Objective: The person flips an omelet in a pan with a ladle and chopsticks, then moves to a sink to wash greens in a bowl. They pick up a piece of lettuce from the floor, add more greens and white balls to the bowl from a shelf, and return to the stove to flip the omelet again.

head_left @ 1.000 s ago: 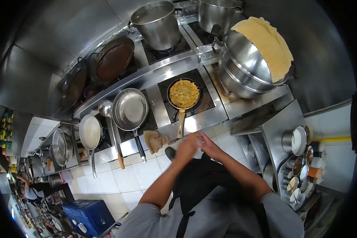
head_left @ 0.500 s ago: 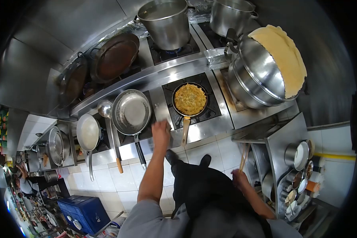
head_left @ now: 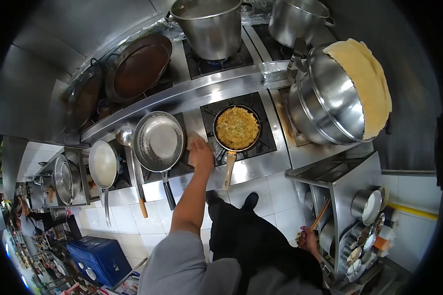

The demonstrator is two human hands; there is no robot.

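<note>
My left hand (head_left: 202, 155) presses a crumpled light-brown cloth (head_left: 194, 137) onto the steel stovetop strip between two burners, its fingers closed over the cloth. Just right of it, a small frying pan (head_left: 231, 155) with a tan handle sits on a burner, a round golden omelette-like cake (head_left: 237, 129) filling it. On the other side is a bare steel frying pan (head_left: 160, 141) with a black grip. Low on the right, my right hand (head_left: 307, 239) is closed around a pair of wooden chopsticks (head_left: 321, 214), held beside the steel shelf unit.
A ladle (head_left: 137, 182) and a pale-coated pan (head_left: 103, 164) lie further left. Large pots (head_left: 209, 34) stand behind over a lit burner. A wide steel pot (head_left: 325, 98) draped with yellow cloth is at right. The shelf unit (head_left: 352, 179) holds several containers. Another person (head_left: 32, 221) is far left.
My left hand has moved up and away from me along the steel strip, with the cloth now showing. My right hand has shifted lower and slightly right, still gripping the chopsticks.
</note>
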